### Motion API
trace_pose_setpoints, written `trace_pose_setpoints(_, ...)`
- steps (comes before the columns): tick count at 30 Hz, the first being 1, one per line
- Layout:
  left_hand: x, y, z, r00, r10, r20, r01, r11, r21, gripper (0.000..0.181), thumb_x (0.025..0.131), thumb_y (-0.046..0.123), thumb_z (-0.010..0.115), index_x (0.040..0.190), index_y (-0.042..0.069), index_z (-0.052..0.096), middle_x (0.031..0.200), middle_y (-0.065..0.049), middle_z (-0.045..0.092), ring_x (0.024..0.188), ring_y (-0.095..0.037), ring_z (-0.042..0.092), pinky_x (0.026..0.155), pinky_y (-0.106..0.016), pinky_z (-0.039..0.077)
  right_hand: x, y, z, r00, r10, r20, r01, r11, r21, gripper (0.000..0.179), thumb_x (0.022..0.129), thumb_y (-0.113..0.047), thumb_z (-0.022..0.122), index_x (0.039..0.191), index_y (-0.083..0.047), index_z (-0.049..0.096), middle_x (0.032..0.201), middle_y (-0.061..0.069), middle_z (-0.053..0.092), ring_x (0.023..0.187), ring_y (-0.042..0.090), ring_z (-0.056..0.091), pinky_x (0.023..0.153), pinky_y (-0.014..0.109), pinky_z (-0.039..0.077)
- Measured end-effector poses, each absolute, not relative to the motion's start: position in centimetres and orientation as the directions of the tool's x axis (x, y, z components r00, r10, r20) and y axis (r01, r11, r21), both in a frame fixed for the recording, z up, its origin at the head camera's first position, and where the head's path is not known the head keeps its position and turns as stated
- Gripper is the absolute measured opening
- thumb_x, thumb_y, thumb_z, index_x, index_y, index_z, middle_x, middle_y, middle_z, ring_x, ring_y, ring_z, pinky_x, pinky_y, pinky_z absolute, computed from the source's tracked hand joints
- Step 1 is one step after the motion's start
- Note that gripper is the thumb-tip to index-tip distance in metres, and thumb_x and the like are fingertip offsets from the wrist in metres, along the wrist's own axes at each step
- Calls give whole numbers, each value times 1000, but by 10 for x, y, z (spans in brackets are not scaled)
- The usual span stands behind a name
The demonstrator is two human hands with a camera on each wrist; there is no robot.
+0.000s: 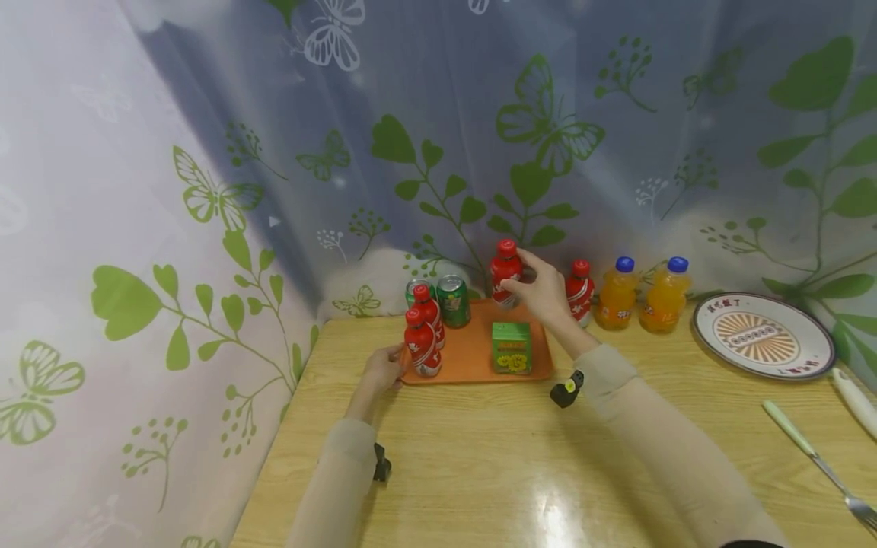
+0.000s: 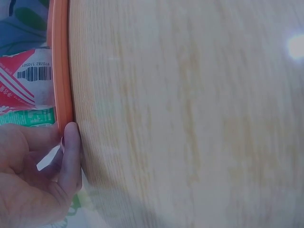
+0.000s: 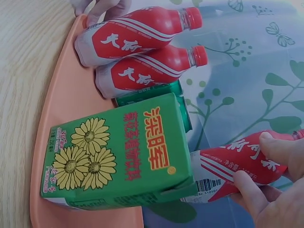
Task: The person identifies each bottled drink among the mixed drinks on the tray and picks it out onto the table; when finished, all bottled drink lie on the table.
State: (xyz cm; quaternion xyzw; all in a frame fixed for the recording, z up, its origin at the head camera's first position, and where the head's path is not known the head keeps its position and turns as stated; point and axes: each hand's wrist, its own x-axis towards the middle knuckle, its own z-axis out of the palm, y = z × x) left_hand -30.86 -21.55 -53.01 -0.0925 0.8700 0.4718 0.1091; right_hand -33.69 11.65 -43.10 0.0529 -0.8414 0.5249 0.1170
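My left hand (image 1: 382, 371) pinches the near left rim of the orange tray (image 1: 469, 359), and the left wrist view shows thumb and fingers on that rim. My right hand (image 1: 544, 291) grips a red-labelled soda bottle (image 1: 505, 269) with a red cap, upright over the tray's back edge. Whether its base touches the tray I cannot tell. Two matching bottles (image 3: 128, 40) stand at the tray's left. Behind them are two green drink cans (image 1: 454, 301), one partly hidden. A green drink carton (image 3: 114, 152) with yellow flowers stands at the tray's front right.
Right of the tray, along the curtain (image 1: 438, 152), stand another red soda bottle (image 1: 579, 293) and two orange-drink bottles (image 1: 664, 297) with blue caps. Further right lie a patterned plate (image 1: 763, 335), a fork (image 1: 815, 457) and a white-handled utensil (image 1: 855, 399). The table (image 1: 466, 457) is wood-grained.
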Motion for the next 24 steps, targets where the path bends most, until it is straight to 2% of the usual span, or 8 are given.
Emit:
trace_pose_setpoints(5, -308, -216, -530, -957, -59, -284, -271, 529, 804, 64, 97, -8, 51, 158, 9, 48, 131, -24, 57, 70, -11, 55, 55, -17, 52, -333, 122, -427, -969, 39, 245, -209, 402, -891, 74, 94, -20, 81, 160, -19, 48, 152, 12, 61, 127, 34, 68, 99, 47, 62)
trace_pose_setpoints(9, -308, -216, -529, -955, -59, -292, -279, 525, 804, 63, 98, -8, 52, 158, 8, 47, 136, -25, 55, 72, -11, 56, 56, -17, 52, -328, 126, -422, -973, 30, 228, -206, 333, -920, 74, 94, -18, 80, 161, -20, 46, 152, 12, 60, 124, 34, 69, 81, 28, 66)
trace_pose_setpoints(13, -307, -215, -528, -953, -55, -297, -281, 522, 805, 63, 98, -8, 53, 159, 8, 46, 139, -26, 53, 74, -11, 56, 57, -17, 53, -322, 132, -418, -976, 9, 216, -205, 269, -941, 75, 96, -17, 78, 162, -20, 44, 152, 15, 58, 126, 37, 66, 74, 16, 62)
trace_pose_setpoints(20, -305, -215, -529, -955, -50, -293, -275, 523, 807, 63, 98, -8, 53, 159, 8, 46, 140, -27, 54, 72, -11, 56, 57, -17, 52, -311, 147, -416, -979, -8, 201, -197, 246, -949, 76, 97, -21, 77, 164, -19, 40, 156, 16, 54, 126, 36, 66, 77, 20, 64)
trace_pose_setpoints(22, -306, -215, -528, -956, -50, -289, -272, 524, 808, 63, 98, -7, 52, 159, 8, 46, 140, -27, 54, 71, -10, 55, 56, -16, 52, -309, 152, -417, -978, -5, 208, -203, 238, -950, 76, 97, -21, 77, 164, -18, 40, 156, 18, 53, 119, 29, 69, 78, 23, 65)
trace_pose_setpoints(24, -306, -216, -529, -957, -51, -286, -270, 522, 809, 63, 98, -7, 52, 159, 8, 46, 138, -27, 55, 70, -10, 55, 56, -16, 52, -307, 157, -418, -976, -1, 216, -210, 232, -950, 76, 97, -20, 77, 164, -17, 40, 155, 20, 53, 108, 17, 72, 78, 24, 65)
